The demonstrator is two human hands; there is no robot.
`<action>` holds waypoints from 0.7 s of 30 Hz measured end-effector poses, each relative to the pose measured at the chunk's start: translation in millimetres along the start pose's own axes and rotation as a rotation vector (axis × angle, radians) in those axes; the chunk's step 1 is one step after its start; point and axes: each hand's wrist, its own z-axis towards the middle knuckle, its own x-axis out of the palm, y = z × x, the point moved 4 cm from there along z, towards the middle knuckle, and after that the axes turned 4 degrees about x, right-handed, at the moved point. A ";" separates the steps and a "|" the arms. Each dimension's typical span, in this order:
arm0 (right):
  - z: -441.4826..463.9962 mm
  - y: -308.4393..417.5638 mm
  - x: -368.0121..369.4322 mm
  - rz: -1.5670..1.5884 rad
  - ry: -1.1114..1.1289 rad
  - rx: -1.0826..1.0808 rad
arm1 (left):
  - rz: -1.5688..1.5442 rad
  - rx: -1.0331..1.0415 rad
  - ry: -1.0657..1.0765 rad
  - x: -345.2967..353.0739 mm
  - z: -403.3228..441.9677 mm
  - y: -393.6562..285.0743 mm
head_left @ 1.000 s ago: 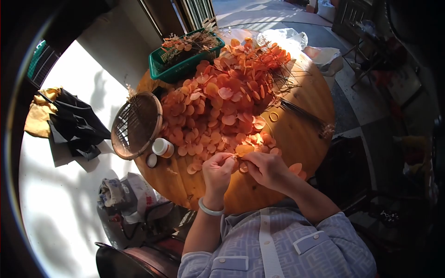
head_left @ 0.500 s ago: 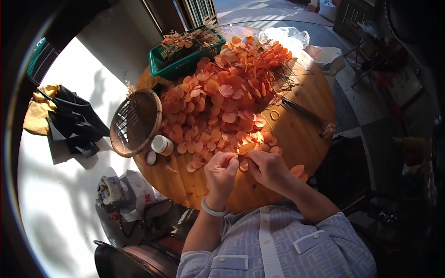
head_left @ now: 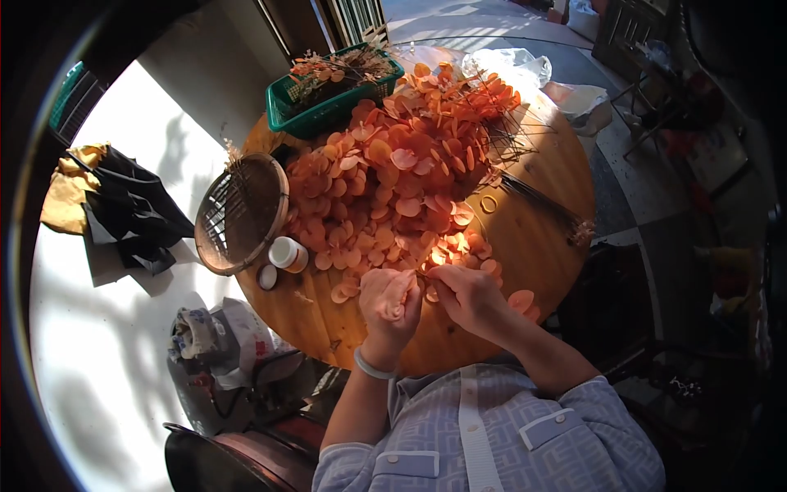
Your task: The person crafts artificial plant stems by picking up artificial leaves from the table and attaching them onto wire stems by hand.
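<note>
My left hand (head_left: 391, 305), with a pale bracelet at its wrist, is closed near the table's front edge. My right hand (head_left: 466, 297) is pinched closed just beside it, the fingertips of both nearly meeting. A small thin piece shows between the fingertips, too small to make out. Right behind both hands lies a large heap of orange round-petalled artificial leaves (head_left: 402, 176) on the round wooden table (head_left: 541, 246). A few loose orange leaves (head_left: 523, 302) lie to the right of my right hand.
A green basket (head_left: 316, 115) with dried stems stands at the back left. Left of the heap are a round woven tray (head_left: 246, 213), a white jar (head_left: 288, 255) and its lid (head_left: 267, 277). A yellow ring (head_left: 489, 204), dark stems (head_left: 537, 197) and plastic bags (head_left: 508, 67) lie on the right.
My left hand has turned, now showing more of its back and curled fingers. The orange leaf seen at my fingertips before no longer stands out there. The view has shifted slightly.
</note>
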 end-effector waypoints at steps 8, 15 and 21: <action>9.4 -19.0 11.3 0.465 0.254 0.439 | 0.073 0.080 0.020 -5.9 4.5 2.5; 6.9 10.5 4.9 -0.249 0.021 -0.096 | 0.074 0.104 0.101 -12.0 10.1 4.7; 16.1 -24.5 20.9 0.424 0.254 0.436 | 0.115 0.121 0.084 -11.5 3.8 12.7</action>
